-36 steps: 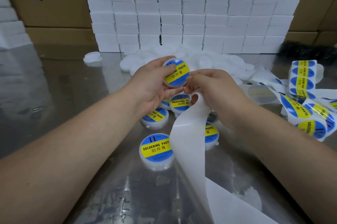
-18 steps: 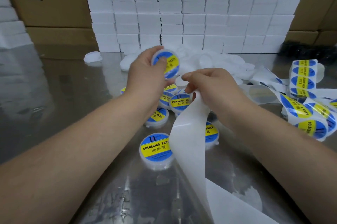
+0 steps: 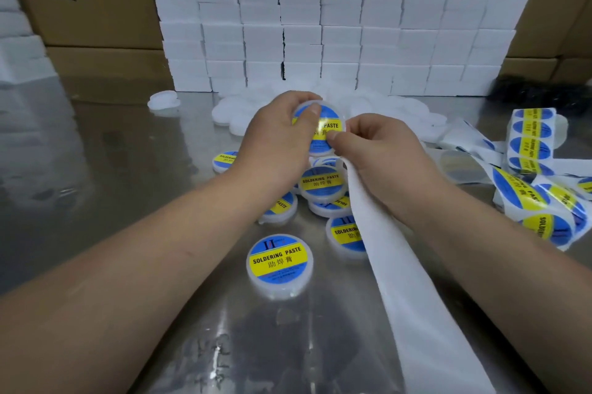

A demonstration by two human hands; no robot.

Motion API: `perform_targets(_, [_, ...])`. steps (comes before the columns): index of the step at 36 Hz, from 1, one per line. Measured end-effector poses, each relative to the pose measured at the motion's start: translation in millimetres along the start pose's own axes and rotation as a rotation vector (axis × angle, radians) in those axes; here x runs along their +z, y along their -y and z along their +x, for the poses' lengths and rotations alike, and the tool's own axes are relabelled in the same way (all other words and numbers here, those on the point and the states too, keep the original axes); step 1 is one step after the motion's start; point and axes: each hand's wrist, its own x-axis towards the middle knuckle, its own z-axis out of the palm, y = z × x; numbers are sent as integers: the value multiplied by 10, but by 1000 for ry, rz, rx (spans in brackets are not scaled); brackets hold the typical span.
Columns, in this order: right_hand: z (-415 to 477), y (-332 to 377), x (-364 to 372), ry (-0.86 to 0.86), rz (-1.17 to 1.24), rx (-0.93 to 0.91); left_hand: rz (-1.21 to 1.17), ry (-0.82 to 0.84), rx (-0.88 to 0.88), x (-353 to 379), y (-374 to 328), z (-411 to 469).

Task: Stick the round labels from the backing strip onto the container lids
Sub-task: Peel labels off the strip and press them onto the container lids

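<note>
While my left hand (image 3: 275, 150) grips a labelled lid (image 3: 325, 140) above the worktop (image 3: 128, 175), its thumb hides part of the print. My right hand (image 3: 381, 159) curls round the white backing strip (image 3: 407, 281), thumb pressed on the lid; that hand hides the strip's upper end.

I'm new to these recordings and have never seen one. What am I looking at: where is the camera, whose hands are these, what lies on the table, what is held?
No machine here: a person wears one camera on the head, looking down at both bare hands. The left hand grips a round container bearing a blue-and-yellow label. The right hand holds the white backing strip, its thumb touching that label. On the metal table lie labelled containers, plain white lids and unused label strips.
</note>
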Motion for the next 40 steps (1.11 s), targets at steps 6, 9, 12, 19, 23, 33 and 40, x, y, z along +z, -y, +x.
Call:
perform_targets(6, [-20,5,20,-5,-56,-36,82,-5,15,-1,11,10])
perform_targets(9, [-25,4,24,-23,-3,-41,90,-20,39,-25,38,36])
perform_targets(12, [4,-14,4,-37,-49,-39,129,-13,59,-32,64,28])
perform_targets(19, [8,-62,36,-48,-127,-47,247,-51,70,-48,91,49])
perform_targets(23, [7,-27,4,-44,-34,13,321,-91,21,-82,139,88])
perform_targets(33, [29,-43,27,-39,103,-40,679,93,-184,-115,247,102])
perform_targets(40, [5,-29,30,-40,51,-148,654,13,-3,-124,210,96])
